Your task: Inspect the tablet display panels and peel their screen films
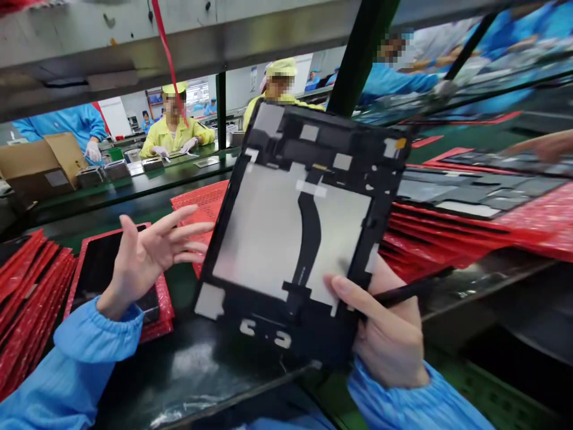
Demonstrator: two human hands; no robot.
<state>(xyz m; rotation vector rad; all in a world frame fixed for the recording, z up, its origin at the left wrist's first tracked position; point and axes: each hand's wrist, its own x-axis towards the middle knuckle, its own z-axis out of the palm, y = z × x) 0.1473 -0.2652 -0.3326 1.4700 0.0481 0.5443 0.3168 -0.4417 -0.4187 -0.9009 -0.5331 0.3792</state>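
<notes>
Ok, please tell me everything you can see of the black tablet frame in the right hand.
The black tablet frame is a plastic-looking rectangle, held up tilted above the bench by the right hand at its lower right edge. A matt silver-grey sheet fills its middle, crossed by a black flexible strip. Small pale patches dot the border, with one yellow tag at a corner. The left hand is open beside it, apparently not touching.

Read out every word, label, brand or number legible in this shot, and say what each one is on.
No word, brand or number can be read for certain.
Pale label on the cardboard carton: too blurred to read.
Sheet on the far wall: too small to read.
Two white marks on the black tablet frame: possibly characters, but cannot tell.
</notes>
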